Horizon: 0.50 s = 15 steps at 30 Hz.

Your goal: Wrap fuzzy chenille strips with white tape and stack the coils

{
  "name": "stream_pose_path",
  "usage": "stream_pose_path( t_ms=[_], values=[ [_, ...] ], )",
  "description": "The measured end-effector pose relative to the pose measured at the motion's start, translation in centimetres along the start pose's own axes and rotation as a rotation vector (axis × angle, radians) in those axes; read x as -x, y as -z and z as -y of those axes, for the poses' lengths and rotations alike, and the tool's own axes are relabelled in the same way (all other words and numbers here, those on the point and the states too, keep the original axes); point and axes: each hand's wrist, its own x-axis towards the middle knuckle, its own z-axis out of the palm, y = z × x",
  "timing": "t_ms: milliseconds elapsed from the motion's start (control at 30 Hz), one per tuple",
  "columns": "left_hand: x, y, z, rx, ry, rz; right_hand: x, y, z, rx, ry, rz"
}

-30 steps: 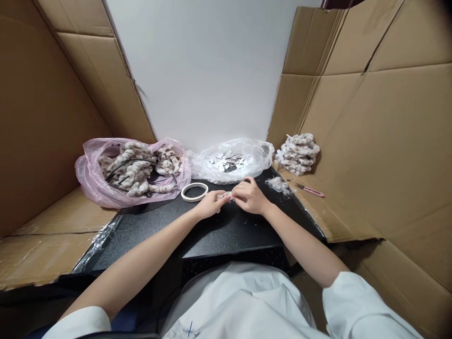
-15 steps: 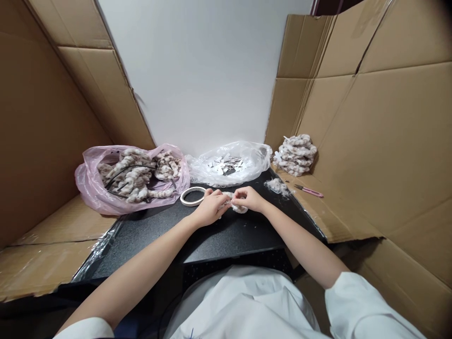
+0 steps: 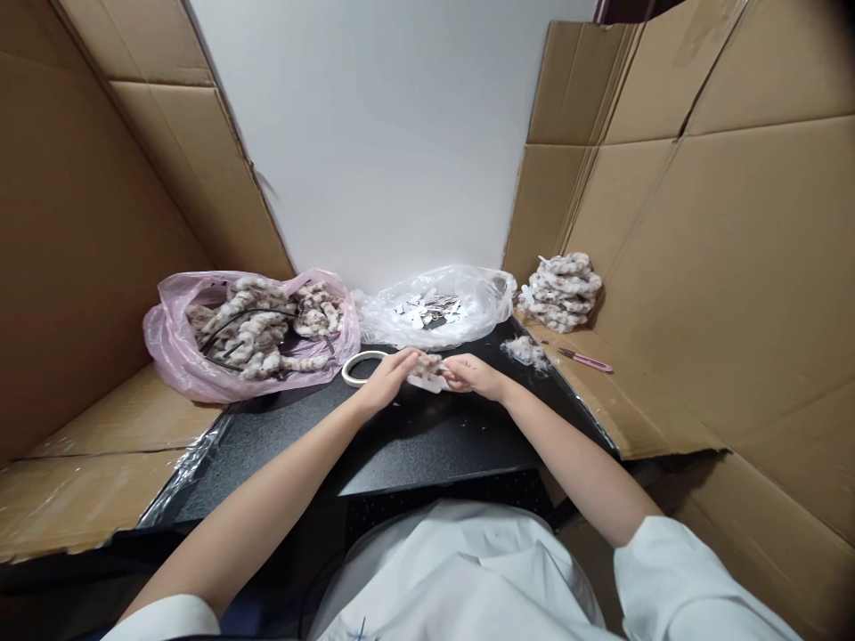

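Between my hands is a fluffy white-and-brown piece (image 3: 431, 363), like a fuzzy band, with a white tag (image 3: 427, 382) showing on its near side. My left hand (image 3: 392, 376) grips its left end, and my right hand (image 3: 473, 376) pinches the right end. The fingertips are partly hidden behind the fluff. Just left of my left hand lies a roll of white tape (image 3: 350, 369), partly covered by that hand. Beyond my hands, a clear plastic bag (image 3: 484, 307) holds many small white tags (image 3: 431, 309).
On the left, a pink plastic bag (image 3: 170, 356) holds fluffy bands (image 3: 257, 325) and black cords. Tagged fluffy bands (image 3: 567, 292) are stacked at right. Loose fluff (image 3: 526, 352) and pink thread snips (image 3: 586, 361) lie nearby. Cardboard walls (image 3: 748, 267) flank the black table (image 3: 280, 454).
My hands have moved slightly apart and turned the fluffy piece, so its white tag now faces me. The bags, stack and snips stay in place.
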Motion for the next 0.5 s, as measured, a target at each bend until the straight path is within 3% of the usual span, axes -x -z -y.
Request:
stream_pose_path(
  t_ms=[100,233,500],
  values=[
    [-0.22,0.56,0.28,0.284,0.102,0.009,-0.05,0.27,-0.14,-0.116,0.022,-0.053],
    [-0.01,0.30,-0.22,0.464,0.185,0.115,-0.17,0.33,-0.32,-0.288,-0.039,-0.024],
    [0.17,-0.35,-0.35,0.598,0.254,0.170,0.00,0.44,-0.03,-0.445,-0.256,0.132]
  ],
)
